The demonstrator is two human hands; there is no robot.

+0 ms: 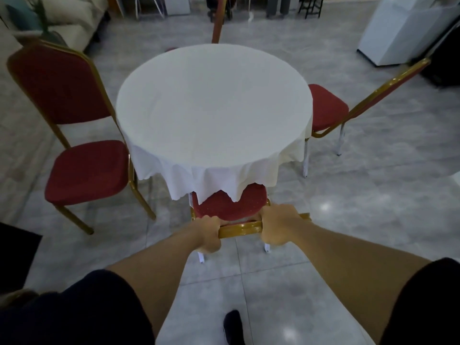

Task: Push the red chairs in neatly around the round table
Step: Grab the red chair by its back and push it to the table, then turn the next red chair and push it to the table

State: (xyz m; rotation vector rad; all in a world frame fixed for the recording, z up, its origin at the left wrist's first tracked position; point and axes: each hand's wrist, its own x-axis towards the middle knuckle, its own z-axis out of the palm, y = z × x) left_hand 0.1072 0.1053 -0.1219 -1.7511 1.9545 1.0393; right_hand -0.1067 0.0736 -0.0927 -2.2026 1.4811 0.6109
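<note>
A round table (214, 108) under a white cloth stands in the middle of the view. The near red chair (231, 206) sits right below me, its seat partly under the hanging cloth. My left hand (207, 236) and my right hand (280, 226) both grip the gold top rail of its back. A second red chair (84, 168) stands at the left, its seat outside the table edge. A third red chair (326, 108) at the right has its seat touching the table rim. Behind the table only the back of a far chair (219, 21) shows.
Grey tiled floor (373, 195) surrounds the table. A beige sofa (72, 18) is at the back left, and a white appliance (398, 33) at the back right. Dark furniture legs line the far wall. My dark shoe (232, 324) shows below.
</note>
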